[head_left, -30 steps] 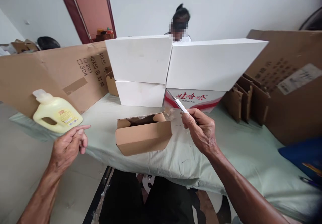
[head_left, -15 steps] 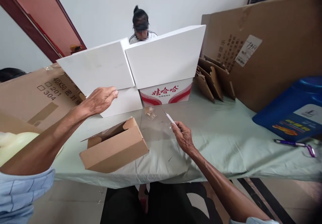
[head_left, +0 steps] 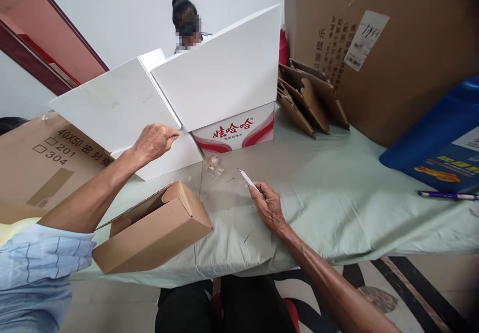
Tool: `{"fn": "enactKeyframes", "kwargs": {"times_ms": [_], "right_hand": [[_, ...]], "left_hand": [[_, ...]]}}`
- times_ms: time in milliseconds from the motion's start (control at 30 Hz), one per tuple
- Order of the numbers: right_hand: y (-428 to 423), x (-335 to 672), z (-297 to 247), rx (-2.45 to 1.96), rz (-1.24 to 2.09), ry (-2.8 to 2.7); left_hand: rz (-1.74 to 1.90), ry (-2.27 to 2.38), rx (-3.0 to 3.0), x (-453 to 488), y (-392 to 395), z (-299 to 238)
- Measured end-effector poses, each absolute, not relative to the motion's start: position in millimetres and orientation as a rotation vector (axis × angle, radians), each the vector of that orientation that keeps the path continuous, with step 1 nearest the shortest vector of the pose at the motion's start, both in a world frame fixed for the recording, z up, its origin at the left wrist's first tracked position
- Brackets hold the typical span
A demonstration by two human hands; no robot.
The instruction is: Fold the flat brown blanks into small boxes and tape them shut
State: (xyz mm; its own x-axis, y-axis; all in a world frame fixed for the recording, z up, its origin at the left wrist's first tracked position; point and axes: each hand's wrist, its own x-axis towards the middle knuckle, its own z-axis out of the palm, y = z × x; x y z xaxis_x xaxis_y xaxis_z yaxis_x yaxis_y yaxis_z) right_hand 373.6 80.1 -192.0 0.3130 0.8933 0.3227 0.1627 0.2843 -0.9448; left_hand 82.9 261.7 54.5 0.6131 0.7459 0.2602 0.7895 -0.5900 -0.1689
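Observation:
My left hand (head_left: 155,141) is raised in front of the white boxes, with its thumb and fingers pinched together. Whatever it may hold is too small or hidden. Over the table, my right hand (head_left: 270,207) grips a slim white pen-like tool (head_left: 245,177) with a thin dark tip pointing up and left. Below my left hand lies an open brown cardboard box (head_left: 153,238), its flap lifted. A crumpled bit of clear plastic (head_left: 214,166) lies beyond the tool's tip.
White boxes (head_left: 220,69) stand at the back, in front of a seated person (head_left: 185,21). Folded cardboard pieces (head_left: 310,98) lean by a large carton (head_left: 374,74). To the right are a blue jug (head_left: 437,138) and a purple pen (head_left: 445,195). Another carton (head_left: 48,163) is on the left.
The view has shifted, so most things appear further left. My left hand has curled tighter and turned slightly. My right hand still grips the white tool, and the brown box stays on the table.

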Motion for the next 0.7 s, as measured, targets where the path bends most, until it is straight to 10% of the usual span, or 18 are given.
{"fn": "enactKeyframes", "kwargs": {"times_ms": [700], "right_hand": [[92,357,-160,-1.16,0.673,-1.263]], "left_hand": [[-0.847,-1.869,-2.348,-59,56,51]]}}
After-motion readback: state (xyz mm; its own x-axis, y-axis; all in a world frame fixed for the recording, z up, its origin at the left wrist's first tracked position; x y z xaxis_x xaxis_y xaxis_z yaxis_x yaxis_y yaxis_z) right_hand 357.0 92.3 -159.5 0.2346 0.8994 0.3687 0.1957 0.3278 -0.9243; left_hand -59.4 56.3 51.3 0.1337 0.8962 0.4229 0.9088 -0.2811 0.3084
